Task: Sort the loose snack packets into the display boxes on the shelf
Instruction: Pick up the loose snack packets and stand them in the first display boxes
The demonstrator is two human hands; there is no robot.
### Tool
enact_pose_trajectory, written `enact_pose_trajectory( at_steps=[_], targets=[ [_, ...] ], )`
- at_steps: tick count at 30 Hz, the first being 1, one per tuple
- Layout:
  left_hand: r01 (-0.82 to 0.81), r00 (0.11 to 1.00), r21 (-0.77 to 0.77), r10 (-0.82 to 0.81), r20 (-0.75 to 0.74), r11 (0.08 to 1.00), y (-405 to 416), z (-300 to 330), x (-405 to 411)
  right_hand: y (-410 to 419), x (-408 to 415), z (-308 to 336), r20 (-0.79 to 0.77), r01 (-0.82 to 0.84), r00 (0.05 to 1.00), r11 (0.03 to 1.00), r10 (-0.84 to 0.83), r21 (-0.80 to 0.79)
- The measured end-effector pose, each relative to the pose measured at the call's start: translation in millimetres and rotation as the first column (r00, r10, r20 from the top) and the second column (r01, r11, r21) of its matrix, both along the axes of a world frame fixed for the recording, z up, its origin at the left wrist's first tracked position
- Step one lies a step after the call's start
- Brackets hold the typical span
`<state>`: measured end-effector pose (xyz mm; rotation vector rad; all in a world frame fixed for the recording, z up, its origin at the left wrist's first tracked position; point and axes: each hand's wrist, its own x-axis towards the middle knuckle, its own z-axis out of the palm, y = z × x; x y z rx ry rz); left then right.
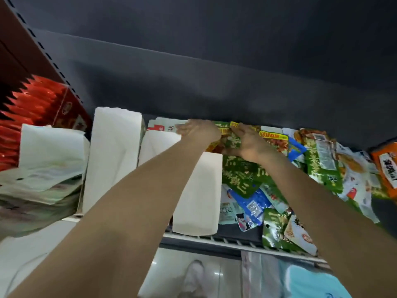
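Head view: hands' point(217, 136) fingertips hidden.

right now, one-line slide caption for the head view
Both hands, left hand and right hand, reach to the shelf back, gripping green snack packets beside white display boxes.

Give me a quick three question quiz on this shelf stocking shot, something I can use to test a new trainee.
1. True or false: both hands are working at the back of the shelf.
2. Which side of the white display box holds the loose pile of green and blue packets? A) left B) right C) on top of it
3. Fill in: the box at the far left holds packets coloured ____.

Key
1. True: the left hand and right hand both reach to the rear, at a green packet.
2. B
3. Red
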<state>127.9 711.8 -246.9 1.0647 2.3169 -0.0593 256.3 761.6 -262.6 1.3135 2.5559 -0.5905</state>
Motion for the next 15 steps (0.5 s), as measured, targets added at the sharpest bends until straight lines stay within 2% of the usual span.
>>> enact_pose_trajectory(
  at_steps=[2, 4, 9, 11, 15],
  targets=[
    [0.066, 0.998, -0.086, -0.064, 0.022, 0.994, 2, -7, -1, 6, 6, -3, 0.032, 0.012, 0.999, 1.000, -0.011, -0.023],
    [0.124, 0.992, -0.107, -0.120, 0.046, 0.987, 3, -8, -2, 9, 13, -2, 0.056, 0.010, 0.998, 1.000, -0.009, -0.018],
    [0.161, 0.980, -0.060, -0.153, 0.127, 0.985, 7, 4, 14, 17, 18, 4, 0.125, 0.019, 0.992, 0.998, -0.013, -0.052],
    [0.177, 0.978, -0.031, -0.173, 0.117, 0.984, 7, 5, 19, 19, 14, 6, 0.161, 0.026, 0.987, 0.999, -0.018, -0.048],
    [0.233, 0.958, 0.004, -0.230, 0.169, 0.972, 4, 12, 22, 5, 16, 6, 0.056, -0.018, 0.998, 0.995, 0.023, -0.099]
  ],
)
